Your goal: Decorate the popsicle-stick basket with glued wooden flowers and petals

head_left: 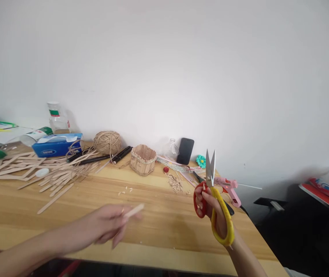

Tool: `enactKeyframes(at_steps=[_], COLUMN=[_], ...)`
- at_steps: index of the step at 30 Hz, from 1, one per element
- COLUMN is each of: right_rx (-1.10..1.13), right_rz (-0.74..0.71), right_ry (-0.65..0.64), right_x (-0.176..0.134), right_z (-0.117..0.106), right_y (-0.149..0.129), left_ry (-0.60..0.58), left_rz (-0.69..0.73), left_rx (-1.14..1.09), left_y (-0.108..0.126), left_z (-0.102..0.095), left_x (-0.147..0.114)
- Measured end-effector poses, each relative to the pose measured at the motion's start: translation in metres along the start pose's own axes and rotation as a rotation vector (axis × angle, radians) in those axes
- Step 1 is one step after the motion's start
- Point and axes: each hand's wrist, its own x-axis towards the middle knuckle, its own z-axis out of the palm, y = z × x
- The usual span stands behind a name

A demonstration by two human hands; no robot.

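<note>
In my left hand (112, 222), a little blurred, a pale wooden craft stick (134, 211) is pinched above the near part of the table. My right hand (214, 209) grips scissors (211, 177) with one red and one yellow handle, their blades pointing up and slightly apart. Beyond my hands stands a small basket (142, 163) made of upright wooden pieces with a cord band. Small wood chips (125, 190) lie between it and my left hand. A heap of cut bits (175, 183) is to the right, by a small red item (166, 169).
Many craft sticks (57, 181) spread over the left side, near a blue tissue box (57, 146) and a twine ball (107, 142). A phone (185, 151) leans on the wall. A pink glue gun (230, 188) lies by the table's right edge, behind the scissors.
</note>
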Motion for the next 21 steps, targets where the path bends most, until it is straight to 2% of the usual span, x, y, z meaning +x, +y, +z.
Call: enactKeyframes(at_steps=[2, 5, 7, 10, 14, 21], right_rx=[-0.046, -0.124, -0.160, -0.175, -0.173, -0.174], right_rz=[0.038, 0.126, 0.181, 0.198, 0.168, 0.099], right_ry=[-0.053, -0.167, -0.238, -0.284, -0.288, -0.263], right_x=[-0.010, -0.021, -0.026, -0.032, -0.033, -0.022], right_z=[0.004, 0.008, 0.009, 0.008, 0.005, -0.001], right_y=[0.000, 0.008, 0.013, 0.017, 0.024, 0.051], left_ry=[-0.155, -0.217, -0.182, -0.116, -0.089, -0.096], left_rz=[0.034, 0.120, 0.179, 0.192, 0.222, 0.266], left_rx=[-0.039, -0.149, -0.165, -0.138, -0.075, -0.076], left_y=[0.035, 0.059, 0.061, 0.062, 0.062, 0.055], left_z=[0.017, 0.038, 0.048, 0.057, 0.069, 0.090], left_x=[0.028, 0.056, 0.065, 0.070, 0.078, 0.086])
